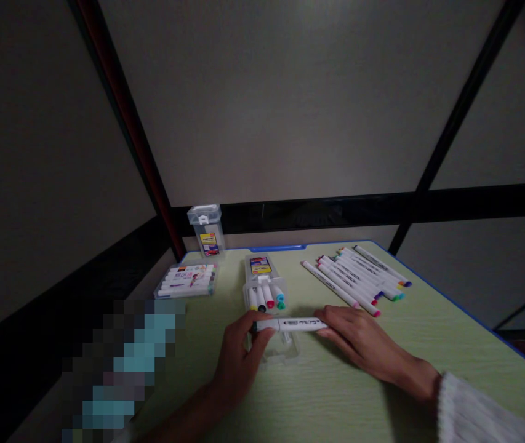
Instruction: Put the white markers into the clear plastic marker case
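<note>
A white marker (296, 324) with a dark cap end lies level between my two hands. My left hand (242, 351) pinches its dark end between thumb and fingers. At the other end, my right hand (359, 338) closes thumb and fingertips on the barrel. Just behind and below the marker is a clear plastic marker box (247, 301), lying with its lid open toward me. Inside it sit several white markers (269, 296) with yellow, black, red, blue and green ends. The held marker covers part of the box.
Several loose white markers (359, 275) with coloured ends are spread on the right of the pale green table (336, 400). A flat clear case of markers (188, 281) lies on the left. Behind it stands an upright clear box (207, 231). A wall (290, 111) rises behind the table.
</note>
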